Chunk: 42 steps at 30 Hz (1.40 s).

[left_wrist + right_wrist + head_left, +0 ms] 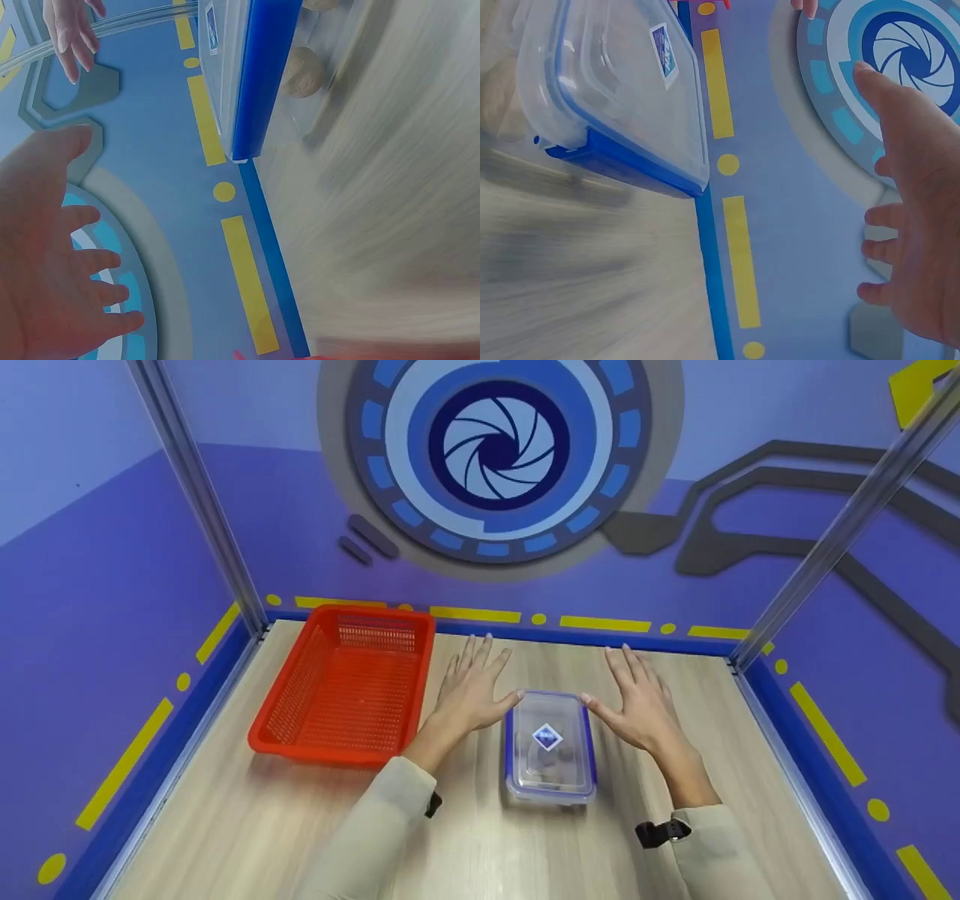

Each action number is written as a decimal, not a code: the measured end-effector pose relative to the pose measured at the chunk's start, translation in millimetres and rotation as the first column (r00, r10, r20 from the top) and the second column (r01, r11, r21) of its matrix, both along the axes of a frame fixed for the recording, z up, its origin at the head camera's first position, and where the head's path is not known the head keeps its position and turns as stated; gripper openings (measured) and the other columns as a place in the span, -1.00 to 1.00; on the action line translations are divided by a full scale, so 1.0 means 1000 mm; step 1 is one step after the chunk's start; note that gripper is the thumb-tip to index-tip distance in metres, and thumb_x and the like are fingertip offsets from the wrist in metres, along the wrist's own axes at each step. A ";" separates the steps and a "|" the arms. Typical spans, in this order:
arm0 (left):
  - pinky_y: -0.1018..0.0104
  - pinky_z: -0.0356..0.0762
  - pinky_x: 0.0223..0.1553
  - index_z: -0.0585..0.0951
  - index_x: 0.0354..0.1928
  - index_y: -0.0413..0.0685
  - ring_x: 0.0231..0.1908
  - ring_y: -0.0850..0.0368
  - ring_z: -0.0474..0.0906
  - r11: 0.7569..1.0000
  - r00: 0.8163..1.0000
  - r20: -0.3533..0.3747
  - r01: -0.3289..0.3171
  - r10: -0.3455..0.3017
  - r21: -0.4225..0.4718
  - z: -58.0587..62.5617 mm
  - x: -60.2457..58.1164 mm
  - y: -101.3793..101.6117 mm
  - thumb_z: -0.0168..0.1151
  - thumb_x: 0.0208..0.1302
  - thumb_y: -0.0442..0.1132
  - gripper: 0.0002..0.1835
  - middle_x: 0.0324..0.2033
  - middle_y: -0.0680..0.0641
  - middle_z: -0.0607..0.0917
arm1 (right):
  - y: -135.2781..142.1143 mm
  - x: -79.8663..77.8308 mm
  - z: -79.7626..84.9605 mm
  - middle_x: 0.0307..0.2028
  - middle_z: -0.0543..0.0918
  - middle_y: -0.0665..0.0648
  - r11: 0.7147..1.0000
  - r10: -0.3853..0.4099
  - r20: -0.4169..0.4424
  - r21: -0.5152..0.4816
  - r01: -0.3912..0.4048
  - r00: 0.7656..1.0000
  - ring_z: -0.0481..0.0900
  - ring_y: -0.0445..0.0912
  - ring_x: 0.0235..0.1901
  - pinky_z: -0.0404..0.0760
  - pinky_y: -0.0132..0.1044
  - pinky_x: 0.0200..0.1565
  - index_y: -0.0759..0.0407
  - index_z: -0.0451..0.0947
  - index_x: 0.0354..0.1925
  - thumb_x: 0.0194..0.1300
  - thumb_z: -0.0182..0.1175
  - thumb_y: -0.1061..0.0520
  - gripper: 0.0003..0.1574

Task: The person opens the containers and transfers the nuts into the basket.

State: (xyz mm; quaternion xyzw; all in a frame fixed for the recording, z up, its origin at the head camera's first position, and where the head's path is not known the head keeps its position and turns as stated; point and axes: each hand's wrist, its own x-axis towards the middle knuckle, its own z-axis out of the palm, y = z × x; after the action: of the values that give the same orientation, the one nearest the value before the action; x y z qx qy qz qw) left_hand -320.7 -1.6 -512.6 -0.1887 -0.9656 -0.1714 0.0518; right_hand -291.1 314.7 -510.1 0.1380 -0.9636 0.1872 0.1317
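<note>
Blue-purple panels (277, 525) walled the wood-grained table (480, 847), where the clear lidded container (551, 769) sat between left grip (471, 691) and right grip (643, 706), both spread, fingers apart; a red basket (360, 697) stood farther left.

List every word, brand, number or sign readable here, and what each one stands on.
Legible words, brands or numbers: none.
Diamond-shaped label on the lid of the clear box: carries pale marks on blue, too small and blurred to read.
Back wall: a round aperture-like emblem and yellow dashes and dots, without lettering.
Red basket: no text visible.
</note>
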 end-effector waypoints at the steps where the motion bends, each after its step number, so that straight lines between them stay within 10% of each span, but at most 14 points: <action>1: -0.21 -0.22 0.60 0.11 0.70 0.30 0.67 -0.18 -0.30 1.000 1.000 -0.002 -0.004 0.004 0.002 -0.001 0.001 0.000 0.04 0.46 0.42 -0.11 0.70 -0.10 -0.13 | 0.001 0.000 -0.002 0.68 -0.02 0.28 1.000 0.011 0.005 -0.025 -0.011 1.000 -0.06 0.39 0.61 -0.02 0.56 0.43 -0.08 -0.01 0.72 0.41 0.23 -0.47 0.19; 14: -0.22 -0.02 0.58 0.19 0.68 0.12 0.63 -0.26 -0.04 0.976 1.000 0.017 -0.026 0.023 0.218 -0.019 0.018 0.002 0.16 0.52 0.23 -0.17 0.65 -0.19 0.13 | 0.009 0.014 -0.049 0.58 0.20 0.37 0.912 0.031 0.072 -0.411 0.001 0.997 0.20 0.35 0.52 0.23 0.48 0.38 0.06 0.01 0.70 0.53 0.26 -0.17 0.04; 27: -0.22 0.51 0.27 0.38 0.53 -0.21 0.22 -0.30 0.57 0.806 0.985 0.154 -0.148 0.071 0.573 -0.077 0.028 0.016 0.18 0.58 0.01 -0.35 0.28 -0.30 0.57 | -0.012 0.012 -0.091 0.29 0.46 0.40 0.700 0.042 0.380 -0.671 0.244 0.924 0.59 0.18 0.13 0.66 0.11 0.10 0.18 0.09 0.65 0.62 0.07 -0.28 -0.06; 33: -0.02 0.66 -0.02 0.31 0.55 -0.23 -0.04 -0.07 0.63 0.747 0.934 0.356 -0.249 0.017 0.617 -0.091 0.028 0.023 0.18 0.58 0.02 -0.30 0.07 -0.22 0.62 | -0.023 0.006 -0.100 0.21 0.47 0.39 0.686 -0.001 0.444 -0.651 0.324 0.896 0.58 0.05 -0.06 0.65 -0.23 -0.21 0.20 0.12 0.63 0.61 0.03 -0.34 -0.04; 42: 0.13 0.76 -0.36 0.45 0.41 -0.20 -0.20 0.03 0.69 0.650 0.871 0.481 -0.306 -0.104 0.695 -0.106 0.027 0.031 0.17 0.60 0.01 -0.45 -0.09 -0.11 0.66 | -0.024 0.002 -0.099 0.03 0.51 0.29 0.620 0.046 0.515 -0.686 0.380 0.856 0.60 0.04 -0.13 0.66 -0.17 -0.23 0.25 0.27 0.50 0.68 0.01 -0.15 -0.31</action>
State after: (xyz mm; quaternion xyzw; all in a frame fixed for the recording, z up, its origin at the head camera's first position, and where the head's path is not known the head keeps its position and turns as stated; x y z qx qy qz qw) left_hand -293.2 29.3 -618.4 -0.0451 -0.7965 -0.5936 -0.1057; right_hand -289.4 290.4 -609.2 -0.0769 -0.7997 0.5933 -0.0508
